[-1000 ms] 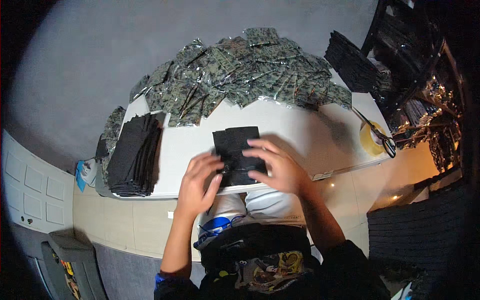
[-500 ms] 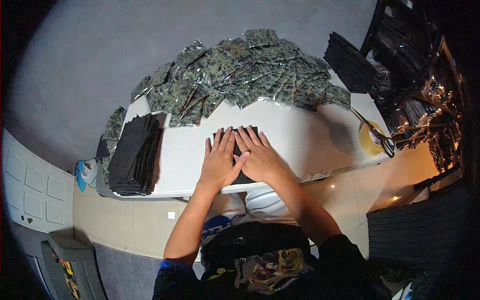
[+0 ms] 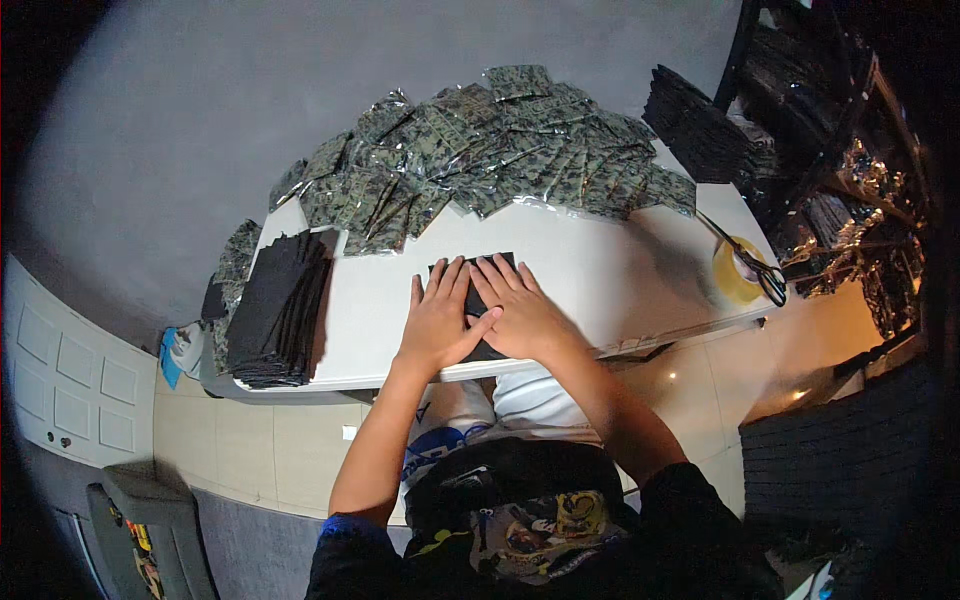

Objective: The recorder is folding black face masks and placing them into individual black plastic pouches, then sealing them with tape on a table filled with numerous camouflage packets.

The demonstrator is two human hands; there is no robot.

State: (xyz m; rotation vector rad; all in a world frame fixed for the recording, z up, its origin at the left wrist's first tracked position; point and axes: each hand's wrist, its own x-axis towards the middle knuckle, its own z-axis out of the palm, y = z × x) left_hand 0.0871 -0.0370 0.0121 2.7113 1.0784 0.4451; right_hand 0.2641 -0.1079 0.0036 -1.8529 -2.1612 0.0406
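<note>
A folded black cloth piece [image 3: 478, 298] lies flat at the near edge of the white table [image 3: 600, 260]. My left hand [image 3: 440, 315] rests palm down over its left part, fingers stretched out. Beside it, my right hand [image 3: 520, 315] lies flat over the right part, fingers extended forward. The two thumbs meet over the middle, and both hands cover most of the cloth. To the left stands a stack of folded black cloth [image 3: 275, 310]. Beyond the hands spreads a large heap of camouflage-patterned pieces in clear plastic bags [image 3: 480, 150].
On the table's right end lie a yellowish tape roll [image 3: 735, 272] and black-handled scissors [image 3: 768, 285]. Another black cloth stack [image 3: 695, 120] stands at the far right corner, next to a dark shelf [image 3: 800, 90] of wrapped goods. A white door [image 3: 80, 365] is at the left.
The whole view has shifted slightly. My hands stay flat on the black cloth in nearly the same pose; nothing else has visibly moved.
</note>
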